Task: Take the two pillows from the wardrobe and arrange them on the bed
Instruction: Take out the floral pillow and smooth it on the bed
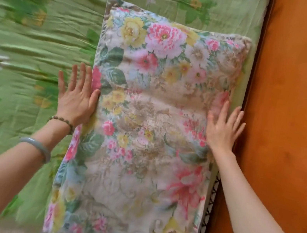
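Note:
One pillow (148,115) with a pink, yellow and green flower print lies flat on the bed (30,33), its long right side against the wooden headboard (295,121). My left hand (77,96) rests flat with spread fingers at the pillow's left edge, the thumb touching the fabric. On the pillow's right edge lies my right hand (223,128), fingers apart, palm down. Neither hand grips anything. A second pillow is not in view.
The bed carries a wrinkled green sheet with a flower pattern. The orange-brown headboard fills the right side. A dark lattice trim (209,208) shows between the pillow and the headboard. A bead bracelet and a pale bangle (38,147) sit on my left arm.

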Available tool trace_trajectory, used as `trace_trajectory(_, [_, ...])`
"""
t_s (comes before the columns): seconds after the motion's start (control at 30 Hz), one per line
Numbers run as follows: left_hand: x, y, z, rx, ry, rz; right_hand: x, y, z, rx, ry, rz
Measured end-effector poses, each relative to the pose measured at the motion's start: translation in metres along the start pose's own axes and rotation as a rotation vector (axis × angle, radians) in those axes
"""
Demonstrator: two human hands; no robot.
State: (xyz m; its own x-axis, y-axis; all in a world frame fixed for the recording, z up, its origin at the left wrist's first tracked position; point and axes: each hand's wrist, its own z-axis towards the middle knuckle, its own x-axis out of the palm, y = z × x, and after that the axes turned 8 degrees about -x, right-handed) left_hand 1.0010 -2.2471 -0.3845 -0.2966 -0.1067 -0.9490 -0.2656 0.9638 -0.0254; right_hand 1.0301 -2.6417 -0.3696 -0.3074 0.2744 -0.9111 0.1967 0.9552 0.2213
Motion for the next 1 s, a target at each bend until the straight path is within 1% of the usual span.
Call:
trace_trajectory(0.03, [-0.003,-0.009,-0.014,0.006,-0.036,-0.042,-0.001,0.016,-0.013,-0.009,-0.076,0.061])
trace_trajectory(0.07, [-0.006,-0.024,-0.031,0.05,-0.07,-0.085,0.0,0.038,-0.028,-0.088,-0.147,0.115])
trace_trajectory(0.13, [-0.007,-0.058,-0.068,0.185,-0.119,-0.147,0.012,0.089,-0.064,-0.32,-0.19,0.132])
trace_trajectory(0.17, [-0.005,-0.074,-0.086,0.248,-0.124,-0.163,0.022,0.11,-0.083,-0.426,-0.166,0.093])
trace_trajectory(0.23, [0.003,-0.091,-0.114,0.326,-0.095,-0.16,0.042,0.13,-0.113,-0.541,-0.07,-0.025])
trace_trajectory(0.3, [0.016,-0.081,-0.126,0.358,-0.052,-0.109,0.057,0.117,-0.123,-0.573,0.034,-0.147])
trace_trajectory(0.33, [0.023,-0.069,-0.129,0.362,-0.039,-0.08,0.062,0.102,-0.124,-0.587,0.057,-0.179])
trace_trajectory(0.4, [0.033,-0.042,-0.133,0.351,-0.02,-0.043,0.067,0.067,-0.123,-0.572,0.069,-0.214])
trace_trajectory(0.47, [0.041,-0.018,-0.134,0.31,0.003,-0.002,0.067,0.033,-0.123,-0.471,0.086,-0.233])
trace_trajectory(0.53, [0.047,0.004,-0.135,0.216,0.059,0.003,0.064,-0.002,-0.126,-0.353,0.113,-0.193])
trace_trajectory(0.6, [0.053,0.026,-0.139,0.054,0.121,-0.032,0.056,-0.03,-0.134,-0.225,0.142,-0.14])
trace_trajectory(0.67, [0.054,0.046,-0.153,-0.13,0.172,-0.065,0.047,-0.039,-0.151,-0.106,0.081,-0.109])
trace_trajectory(0.7, [0.052,0.05,-0.164,-0.185,0.169,-0.099,0.043,-0.033,-0.161,-0.083,0.016,-0.086])
trace_trajectory(0.73, [0.047,0.047,-0.177,-0.188,0.131,-0.139,0.041,-0.019,-0.17,-0.098,-0.046,-0.046])
trace_trajectory(0.8, [0.038,0.023,-0.203,-0.049,0.018,-0.171,0.045,0.026,-0.19,-0.238,-0.113,0.047])
trace_trajectory(0.87, [0.037,-0.015,-0.222,0.172,-0.065,-0.166,0.064,0.073,-0.216,-0.462,-0.119,0.062])
trace_trajectory(0.93, [0.045,-0.043,-0.239,0.334,-0.069,-0.152,0.086,0.098,-0.239,-0.59,-0.061,-0.005])
trace_trajectory(1.0, [0.057,-0.041,-0.244,0.386,-0.027,-0.129,0.101,0.087,-0.245,-0.617,-0.016,-0.079])
